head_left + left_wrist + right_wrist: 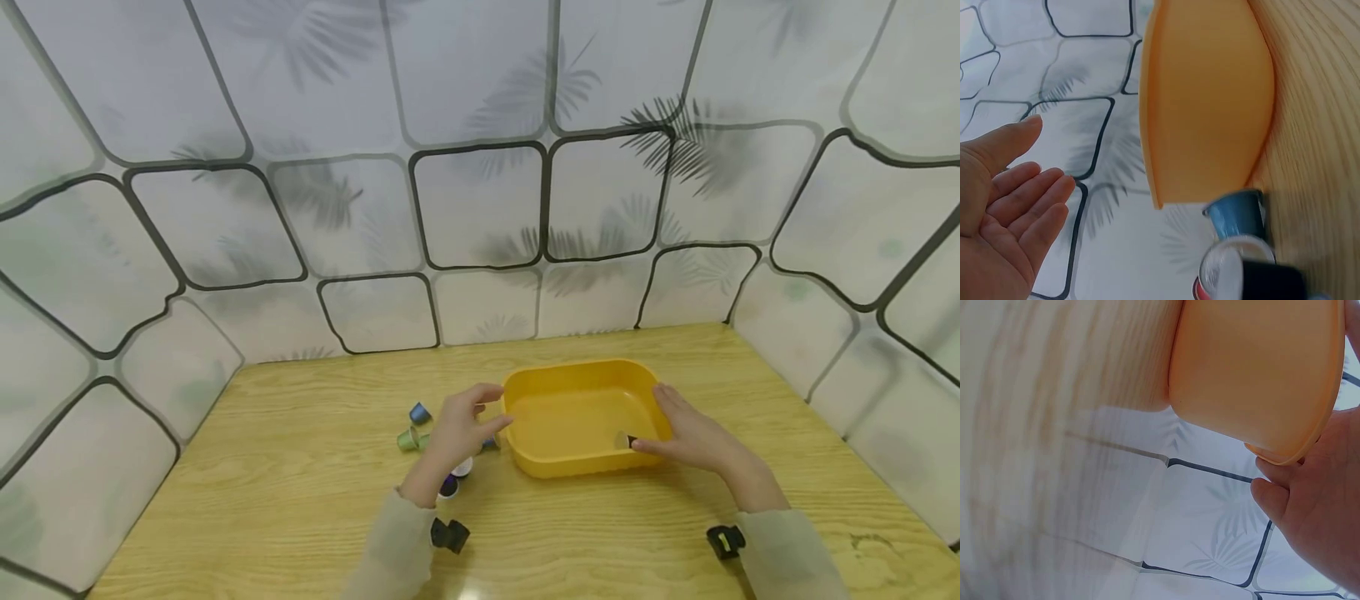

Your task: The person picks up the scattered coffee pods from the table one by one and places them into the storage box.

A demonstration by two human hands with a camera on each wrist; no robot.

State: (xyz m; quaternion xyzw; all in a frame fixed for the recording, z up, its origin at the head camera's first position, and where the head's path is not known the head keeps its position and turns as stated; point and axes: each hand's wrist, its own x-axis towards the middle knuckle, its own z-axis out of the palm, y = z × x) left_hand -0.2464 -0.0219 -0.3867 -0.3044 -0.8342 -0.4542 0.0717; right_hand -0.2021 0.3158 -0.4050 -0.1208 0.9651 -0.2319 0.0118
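Looking at a yellow tray (570, 467) right of centre in the frame, smooth and plastic-looking, rounded corners, walls flaring up to a thin lip. Got 1 small pale capsule (622, 440) with a dark end inside, near the front right corner. Can also spot little tapered cups left of the tray: a shiny blue cup (420, 413), a pale green cup (408, 439), a white-topped cup (463, 468) and a dark purple cup (448, 486). As for the left hand (459, 427), released, thumb and fingers parted beside the tray's left wall. Same for the right hand (699, 439), loose, fingers stretched out and touching the lip on the right. Underneath, just a yellowish wood-grain table (285, 492), glare spot at bottom centre. Up top, white walls (480, 208) with rounded dark outlines and smudgy grey palm leaves.
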